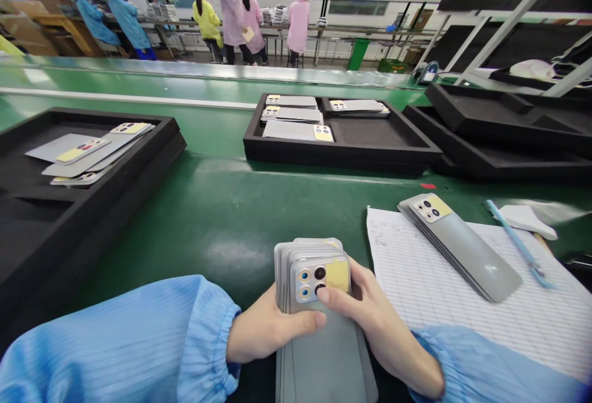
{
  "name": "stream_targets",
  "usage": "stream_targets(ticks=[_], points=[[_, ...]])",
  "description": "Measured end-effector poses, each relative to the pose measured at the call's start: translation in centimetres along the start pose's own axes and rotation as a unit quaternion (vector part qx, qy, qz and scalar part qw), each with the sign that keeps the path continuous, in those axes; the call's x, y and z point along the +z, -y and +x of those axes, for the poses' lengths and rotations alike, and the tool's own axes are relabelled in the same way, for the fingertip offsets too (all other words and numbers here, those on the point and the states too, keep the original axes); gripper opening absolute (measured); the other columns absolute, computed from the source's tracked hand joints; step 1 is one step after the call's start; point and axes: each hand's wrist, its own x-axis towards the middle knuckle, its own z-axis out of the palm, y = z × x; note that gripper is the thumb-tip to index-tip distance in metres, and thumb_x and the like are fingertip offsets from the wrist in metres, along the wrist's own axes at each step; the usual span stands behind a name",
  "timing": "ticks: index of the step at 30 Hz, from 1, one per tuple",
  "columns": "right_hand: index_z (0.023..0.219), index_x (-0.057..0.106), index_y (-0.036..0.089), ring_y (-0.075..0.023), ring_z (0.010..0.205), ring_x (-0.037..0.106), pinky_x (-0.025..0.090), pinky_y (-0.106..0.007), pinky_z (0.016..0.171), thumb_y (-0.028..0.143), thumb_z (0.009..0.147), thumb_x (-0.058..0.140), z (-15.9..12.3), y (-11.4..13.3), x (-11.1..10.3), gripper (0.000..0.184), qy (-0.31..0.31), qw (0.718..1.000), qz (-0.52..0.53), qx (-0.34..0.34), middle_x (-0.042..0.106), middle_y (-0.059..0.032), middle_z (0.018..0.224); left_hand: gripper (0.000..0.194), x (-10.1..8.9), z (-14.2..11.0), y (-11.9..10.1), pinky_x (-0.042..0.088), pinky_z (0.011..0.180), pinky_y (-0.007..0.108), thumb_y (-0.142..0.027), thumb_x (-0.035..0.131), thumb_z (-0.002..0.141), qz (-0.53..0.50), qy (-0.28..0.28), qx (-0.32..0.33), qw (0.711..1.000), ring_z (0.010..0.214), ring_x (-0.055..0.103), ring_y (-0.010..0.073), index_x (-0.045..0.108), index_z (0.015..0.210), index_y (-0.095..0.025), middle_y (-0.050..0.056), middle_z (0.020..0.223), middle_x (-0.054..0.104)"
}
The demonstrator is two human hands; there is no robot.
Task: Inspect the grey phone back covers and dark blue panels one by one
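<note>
Both my hands hold a fanned stack of grey phone back covers [319, 341] near the table's front edge. My left hand [266, 329] grips the stack's left side with its thumb laid across the top cover. On the right side, my right hand [377, 323] has its thumb pressed by the camera cutouts and yellow sticker of the top cover. Both sleeves are light blue. A second small stack of grey covers [462, 245] lies on a lined paper sheet [462, 304] to the right.
A black foam tray [69, 205] with several covers sits at left, another tray [342, 147] with covers beyond the middle, and stacked black trays [509, 137] at right. A blue tool [518, 242] and white cloth [527, 221] lie at right. Other people work at far benches.
</note>
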Motion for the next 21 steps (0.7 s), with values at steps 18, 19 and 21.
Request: stream_targets(ticks=[18, 19, 21], points=[[0.110, 0.054, 0.021, -0.0203, 0.097, 0.060, 0.047, -0.029, 0.078, 0.029, 0.075, 0.063, 0.11, -0.23, -0.01, 0.037, -0.007, 1.000, -0.023, -0.005, 0.065, -0.0036, 0.105, 0.060, -0.12, 0.02, 0.10, 0.028, 0.103, 0.039, -0.023, 0.060, 0.075, -0.033, 0.000, -0.010, 0.999, 0.118, 0.043, 0.0221, 0.035, 0.129, -0.023, 0.006, 0.131, 0.045], [0.110, 0.054, 0.021, -0.0206, 0.097, 0.060, 0.047, -0.029, 0.078, 0.029, 0.075, 0.063, 0.09, -0.20, 0.01, 0.038, -0.009, 1.000, -0.025, -0.006, 0.065, -0.0041, 0.105, 0.059, -0.11, 0.02, 0.08, 0.028, 0.103, 0.039, -0.022, 0.059, 0.075, -0.030, -0.001, -0.010, 1.000, 0.118, 0.042, 0.0225, 0.035, 0.129, -0.023, 0.006, 0.131, 0.046], [0.110, 0.054, 0.020, -0.0214, 0.097, 0.060, 0.047, -0.031, 0.079, 0.030, 0.074, 0.063, 0.04, -0.13, 0.06, 0.038, -0.011, 1.000, -0.029, -0.006, 0.065, -0.0048, 0.104, 0.058, -0.08, 0.01, 0.04, 0.028, 0.102, 0.040, -0.022, 0.058, 0.076, -0.023, -0.002, -0.003, 1.000, 0.119, 0.042, 0.0234, 0.034, 0.129, -0.024, 0.005, 0.131, 0.046]])
